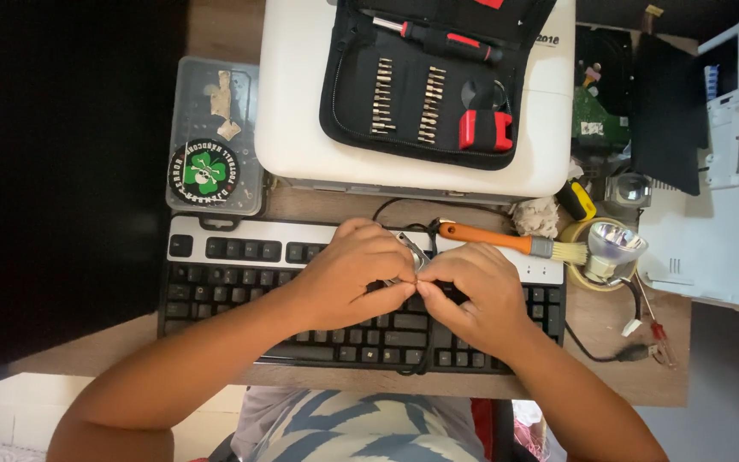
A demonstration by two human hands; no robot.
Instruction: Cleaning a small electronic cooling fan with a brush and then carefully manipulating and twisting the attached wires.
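My left hand [354, 274] and my right hand [470, 291] meet over the middle of a black and silver keyboard [215, 282]. Both pinch a small shiny metal part [412, 255] between the fingertips; most of it is hidden by my fingers. A black cable [404, 207] runs from behind the hands toward the white box. An orange-handled brush [506, 242] lies on the keyboard's top edge just beyond my right hand.
An open black tool pouch [438, 77] with several bits and a red-black screwdriver lies on a white box [292, 103]. A grey plastic case [215, 137] sits at the left. A projector lamp reflector [613, 248] on a tape roll, wires and white equipment [729, 171] stand right.
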